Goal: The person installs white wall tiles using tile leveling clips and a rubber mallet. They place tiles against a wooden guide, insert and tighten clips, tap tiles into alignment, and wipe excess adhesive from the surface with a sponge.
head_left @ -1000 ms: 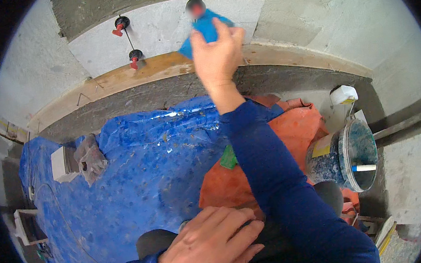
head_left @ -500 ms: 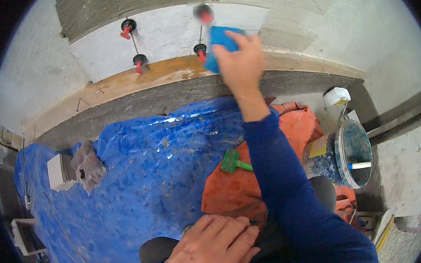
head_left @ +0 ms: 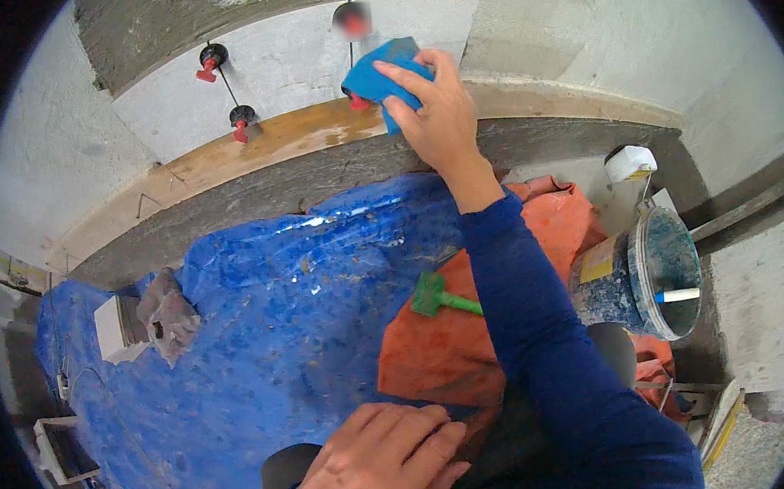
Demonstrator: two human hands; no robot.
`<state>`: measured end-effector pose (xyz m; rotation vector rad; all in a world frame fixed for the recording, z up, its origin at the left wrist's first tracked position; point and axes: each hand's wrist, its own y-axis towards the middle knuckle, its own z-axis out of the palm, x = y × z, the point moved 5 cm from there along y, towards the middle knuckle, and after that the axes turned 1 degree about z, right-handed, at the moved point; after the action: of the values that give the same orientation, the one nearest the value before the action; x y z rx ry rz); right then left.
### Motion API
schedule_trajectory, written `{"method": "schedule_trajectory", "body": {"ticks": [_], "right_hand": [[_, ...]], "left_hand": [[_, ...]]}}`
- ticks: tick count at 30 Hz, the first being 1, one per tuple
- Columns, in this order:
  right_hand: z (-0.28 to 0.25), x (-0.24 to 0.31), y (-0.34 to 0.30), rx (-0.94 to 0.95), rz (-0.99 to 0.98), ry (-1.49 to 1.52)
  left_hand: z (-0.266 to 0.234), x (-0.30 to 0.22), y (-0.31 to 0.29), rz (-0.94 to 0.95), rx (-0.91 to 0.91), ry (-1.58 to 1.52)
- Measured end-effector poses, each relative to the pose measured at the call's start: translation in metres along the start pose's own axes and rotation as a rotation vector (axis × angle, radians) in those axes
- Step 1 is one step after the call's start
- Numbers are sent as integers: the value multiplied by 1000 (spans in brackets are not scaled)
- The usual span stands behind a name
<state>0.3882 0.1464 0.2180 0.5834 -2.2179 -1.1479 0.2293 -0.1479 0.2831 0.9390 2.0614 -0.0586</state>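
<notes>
High on the wall, my right hand [head_left: 442,114] grips a folded blue cloth [head_left: 380,77] with a darker, soiled upper part. The cloth lies against the lower edge of a long pale tile [head_left: 280,75] and partly covers a black round clamp with a red knob [head_left: 359,102]. Above it is another red knob [head_left: 354,20], blurred. Further left, two more black clamps with red knobs [head_left: 213,59] are joined by a thin rod. A wet wooden batten [head_left: 311,127] runs under the tile. My left hand [head_left: 385,463] rests low near my knees, holding nothing, its fingers loosely extended.
A blue tarp [head_left: 263,344] and an orange sheet [head_left: 436,359] cover the floor. A green mallet [head_left: 430,294] lies there. At right stands a dirty bucket [head_left: 648,272] with a white-handled tool. White tiles [head_left: 120,329] sit beside a crumpled plastic bag [head_left: 170,319]. Nails [head_left: 145,203] protrude from the batten.
My right hand has moved the cloth slightly left and down, over the lower right clamp. The cloth is now more bunched. My left hand remains low, shifted only slightly.
</notes>
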Motion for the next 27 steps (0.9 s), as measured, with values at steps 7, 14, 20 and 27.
{"method": "schedule_trajectory", "body": {"ticks": [7, 14, 20, 27], "right_hand": [[38, 0, -56, -137, 362, -135], [95, 44, -98, -82, 761, 361], [98, 96, -62, -36, 790, 546], [50, 122, 30, -350, 152, 174]], "left_hand": [[1, -3, 1, -22, 3, 37], [2, -5, 0, -23, 30, -9], [-4, -3, -7, -20, 17, -2], [-12, 6, -15, -7, -10, -22]]}}
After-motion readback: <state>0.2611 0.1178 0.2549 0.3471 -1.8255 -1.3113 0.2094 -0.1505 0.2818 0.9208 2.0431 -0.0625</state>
